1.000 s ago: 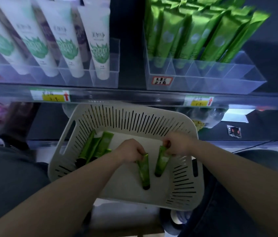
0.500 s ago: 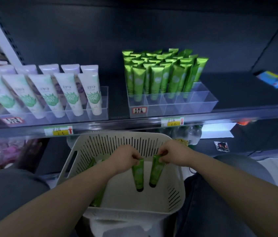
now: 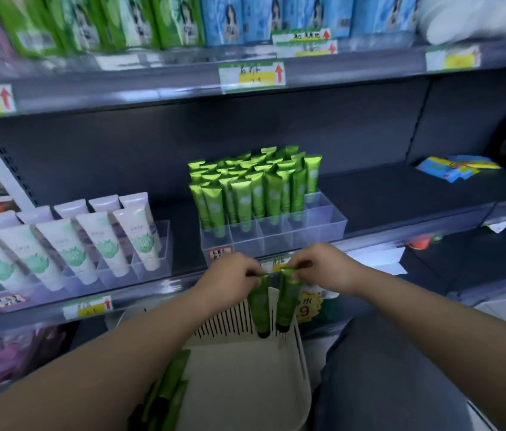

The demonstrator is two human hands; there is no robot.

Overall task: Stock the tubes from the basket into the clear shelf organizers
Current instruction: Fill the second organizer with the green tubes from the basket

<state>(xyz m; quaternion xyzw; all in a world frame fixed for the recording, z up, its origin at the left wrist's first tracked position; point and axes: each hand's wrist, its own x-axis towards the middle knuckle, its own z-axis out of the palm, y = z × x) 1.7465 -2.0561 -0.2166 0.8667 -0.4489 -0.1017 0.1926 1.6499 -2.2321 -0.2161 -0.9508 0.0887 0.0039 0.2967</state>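
Above basket (image 3: 245,374) | left hand (image 3: 230,279) pinches left tube (image 3: 259,304), right hand (image 3: 323,269) right tube (image 3: 287,298), caps down | organizer (image 3: 276,241) ahead, empty cells nearer right hand

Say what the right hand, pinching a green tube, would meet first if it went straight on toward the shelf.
Probably the shelf edge, then the clear organizer. The right hand and its green tube look just short of both, though depth is unclear.

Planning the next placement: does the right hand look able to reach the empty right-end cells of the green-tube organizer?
Probably yes. The right hand, pinching a green tube by its crimp, hangs just below the front of the organizer. Nothing shows between them, and the right-end cells look open on top.
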